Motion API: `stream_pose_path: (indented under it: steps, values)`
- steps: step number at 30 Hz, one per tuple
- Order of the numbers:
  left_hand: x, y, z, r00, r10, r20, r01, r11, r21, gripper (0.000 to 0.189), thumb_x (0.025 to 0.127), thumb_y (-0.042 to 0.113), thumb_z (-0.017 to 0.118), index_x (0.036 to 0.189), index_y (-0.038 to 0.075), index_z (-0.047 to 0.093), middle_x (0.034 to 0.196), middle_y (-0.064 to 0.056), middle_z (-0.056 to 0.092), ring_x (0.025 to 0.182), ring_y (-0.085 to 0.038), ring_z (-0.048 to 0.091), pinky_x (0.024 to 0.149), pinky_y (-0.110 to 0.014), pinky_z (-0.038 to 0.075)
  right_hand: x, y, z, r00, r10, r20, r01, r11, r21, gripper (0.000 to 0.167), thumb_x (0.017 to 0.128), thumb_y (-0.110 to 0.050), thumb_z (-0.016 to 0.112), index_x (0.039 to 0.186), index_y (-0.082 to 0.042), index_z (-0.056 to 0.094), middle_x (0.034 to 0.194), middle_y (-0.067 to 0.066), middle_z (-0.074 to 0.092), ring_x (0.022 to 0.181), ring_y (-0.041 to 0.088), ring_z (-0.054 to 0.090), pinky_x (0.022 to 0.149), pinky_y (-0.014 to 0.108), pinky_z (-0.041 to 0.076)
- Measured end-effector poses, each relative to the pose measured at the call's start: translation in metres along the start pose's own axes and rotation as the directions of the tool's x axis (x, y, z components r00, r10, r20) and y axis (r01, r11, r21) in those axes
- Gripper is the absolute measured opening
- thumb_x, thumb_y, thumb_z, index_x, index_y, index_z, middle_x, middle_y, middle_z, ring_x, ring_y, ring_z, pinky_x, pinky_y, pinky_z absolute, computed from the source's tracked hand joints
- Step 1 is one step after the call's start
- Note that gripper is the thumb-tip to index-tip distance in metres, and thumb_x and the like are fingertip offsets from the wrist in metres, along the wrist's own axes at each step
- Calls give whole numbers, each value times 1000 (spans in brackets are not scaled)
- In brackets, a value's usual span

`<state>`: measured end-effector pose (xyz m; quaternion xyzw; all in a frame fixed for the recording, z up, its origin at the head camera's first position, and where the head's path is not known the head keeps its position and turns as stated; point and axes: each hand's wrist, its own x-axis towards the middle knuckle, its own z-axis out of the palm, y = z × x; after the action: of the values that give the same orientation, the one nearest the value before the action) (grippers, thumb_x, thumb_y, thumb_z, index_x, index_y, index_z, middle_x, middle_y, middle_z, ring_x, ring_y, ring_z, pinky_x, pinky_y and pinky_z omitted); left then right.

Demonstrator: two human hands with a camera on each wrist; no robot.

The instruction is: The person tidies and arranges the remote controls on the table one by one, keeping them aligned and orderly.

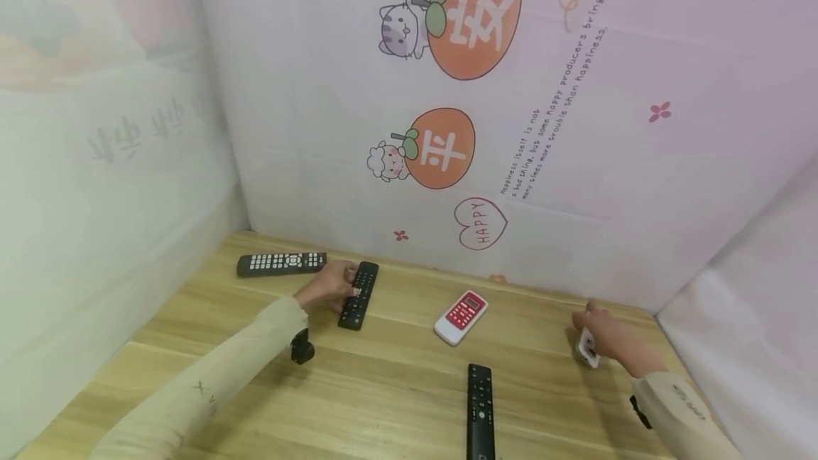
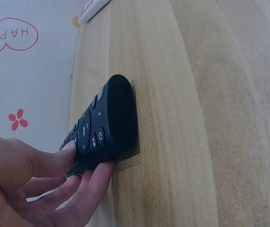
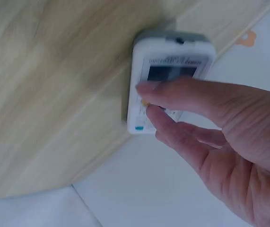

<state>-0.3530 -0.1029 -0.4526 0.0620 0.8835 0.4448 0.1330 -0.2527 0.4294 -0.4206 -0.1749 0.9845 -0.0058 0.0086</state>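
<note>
To the left of the red remote, a black remote is pinched by the left hand; to its right, whether a white remote is in the right hand's grip cannot be told. Edges are best held, buttons left unpressed.

On the far cloth, an orange fruit bears 安, another fruit 平; a heart reads "HAPPY"; printed lines begin "Happiness itself is not". The rightmost white remote carries blurred "UNIVERSAL".
</note>
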Motion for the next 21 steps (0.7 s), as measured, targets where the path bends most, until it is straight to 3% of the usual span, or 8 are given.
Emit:
stream_pose_path:
  steps: [4,6,13,21]
  values:
    - [0,0,-1,1000,-1,-6,1,1000,3,67,92,-4,73,152,-6,45,136,-28,58,112,-41,68,62,-34,68,5,4,-3,996,-73,-55,69,995,-73,28,75,4,87,83,-10,65,88,9,54,74,23,50,59,39,50]
    - [0,-1,-1,1000,-5,-3,5,1000,1,67,92,-4,73,152,-6,45,135,-28,58,112,-41,68,62,-34,68,7,4,-5,991,-116,-71,108,988,-107,31,68,2,92,85,-11,70,87,4,57,75,22,53,62,40,53]
    - [-3,0,2,1000,-26,17,27,998,-61,68,92,-6,71,153,-5,43,139,-29,57,108,-40,69,66,-36,68,11,4,-8,991,-136,-20,136,990,32,15,88,-8,80,102,-7,75,92,2,66,79,18,62,64,37,56]
    - [-5,2,-1,999,-14,32,16,998,-64,66,94,-4,69,154,-6,42,141,-32,55,109,-41,69,71,-39,69,14,-3,-4,992,-115,-59,120,989,85,24,94,-14,77,116,-4,75,96,0,69,80,13,62,63,34,55]
